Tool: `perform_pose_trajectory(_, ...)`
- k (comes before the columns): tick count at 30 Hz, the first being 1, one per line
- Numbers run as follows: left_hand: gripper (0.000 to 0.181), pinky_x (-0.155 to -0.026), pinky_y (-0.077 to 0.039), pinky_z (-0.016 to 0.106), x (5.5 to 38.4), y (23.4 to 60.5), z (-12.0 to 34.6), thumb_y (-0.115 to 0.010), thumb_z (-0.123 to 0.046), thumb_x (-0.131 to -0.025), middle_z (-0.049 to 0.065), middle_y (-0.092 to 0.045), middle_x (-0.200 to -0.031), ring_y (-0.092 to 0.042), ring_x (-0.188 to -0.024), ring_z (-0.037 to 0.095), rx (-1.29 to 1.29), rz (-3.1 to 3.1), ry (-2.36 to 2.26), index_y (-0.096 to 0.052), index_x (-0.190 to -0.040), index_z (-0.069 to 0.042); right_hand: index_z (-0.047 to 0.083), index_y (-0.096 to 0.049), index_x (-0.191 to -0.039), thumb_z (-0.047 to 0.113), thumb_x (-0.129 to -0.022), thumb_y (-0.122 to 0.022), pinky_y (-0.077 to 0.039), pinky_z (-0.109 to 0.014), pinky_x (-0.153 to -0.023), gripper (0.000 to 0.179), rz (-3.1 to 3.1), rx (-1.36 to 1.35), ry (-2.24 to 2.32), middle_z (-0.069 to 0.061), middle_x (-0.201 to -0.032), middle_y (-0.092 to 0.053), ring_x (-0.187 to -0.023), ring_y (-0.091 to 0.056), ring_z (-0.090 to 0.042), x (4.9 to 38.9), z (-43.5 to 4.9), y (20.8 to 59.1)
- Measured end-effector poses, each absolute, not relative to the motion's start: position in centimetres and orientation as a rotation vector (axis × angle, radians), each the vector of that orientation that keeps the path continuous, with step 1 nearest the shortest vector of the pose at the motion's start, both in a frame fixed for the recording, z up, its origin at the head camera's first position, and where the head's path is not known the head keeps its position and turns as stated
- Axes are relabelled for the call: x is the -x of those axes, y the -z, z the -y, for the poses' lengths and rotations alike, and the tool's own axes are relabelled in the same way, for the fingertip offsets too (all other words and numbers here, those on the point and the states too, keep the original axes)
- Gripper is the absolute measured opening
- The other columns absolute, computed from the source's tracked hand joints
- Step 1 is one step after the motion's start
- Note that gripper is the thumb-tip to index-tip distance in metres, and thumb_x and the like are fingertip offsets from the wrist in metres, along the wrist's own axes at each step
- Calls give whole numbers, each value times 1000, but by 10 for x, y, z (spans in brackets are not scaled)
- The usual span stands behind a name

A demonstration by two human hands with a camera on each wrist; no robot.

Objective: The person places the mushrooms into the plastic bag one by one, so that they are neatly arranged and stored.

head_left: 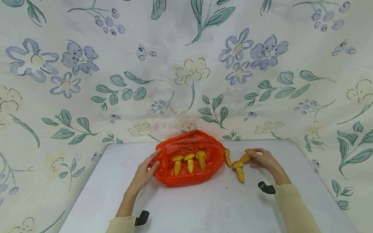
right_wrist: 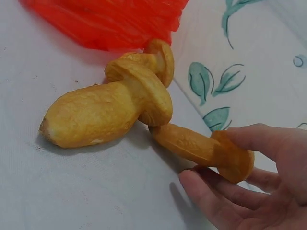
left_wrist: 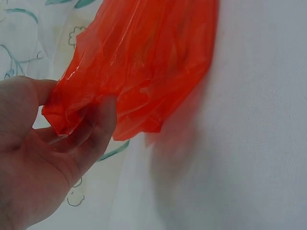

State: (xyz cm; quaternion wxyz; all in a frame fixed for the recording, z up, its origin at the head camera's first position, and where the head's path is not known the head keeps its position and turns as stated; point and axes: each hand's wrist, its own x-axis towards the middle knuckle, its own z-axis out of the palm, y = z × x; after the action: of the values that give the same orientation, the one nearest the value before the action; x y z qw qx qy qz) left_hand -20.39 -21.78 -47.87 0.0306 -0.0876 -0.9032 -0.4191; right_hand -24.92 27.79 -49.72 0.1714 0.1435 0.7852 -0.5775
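Note:
At the table's back lies a red plastic bag [head_left: 186, 179], its mouth facing me, with three yellow mushrooms [head_left: 190, 163] side by side on it or in its opening; which one I cannot tell. My left hand [head_left: 144, 171] holds the bag's left edge, thumb and fingers on either side of the thin plastic [left_wrist: 134, 72]. To the right, my right hand [head_left: 264, 159] pinches a mushroom [right_wrist: 192, 146] by its cap, the stem pointing left. Another mushroom [head_left: 239, 171] lies just left of it, cap toward the back. A third [head_left: 227, 157] rests against the bag's right side.
The white table [head_left: 227, 210] ends at the back against a hanging cloth [head_left: 186, 97] with a flower pattern. Small dark specks mark the tabletop in front of the bag. Black devices [head_left: 142, 218] stick out at both sleeve cuffs.

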Motion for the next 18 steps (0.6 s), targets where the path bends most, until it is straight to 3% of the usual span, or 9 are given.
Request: perform_pose_trajectory(18,53,-101,-51,50,203,477,217,-54,-21,-101,11,-44,-153,-50,-133,35,291,2766,1323,-39,-151,-26,-2,-19,-153,34,-100,-55,-59,-29,-83,74,-2219,-380,1641,-30,-138,-49,-98,-66,-18,247,-283,497)
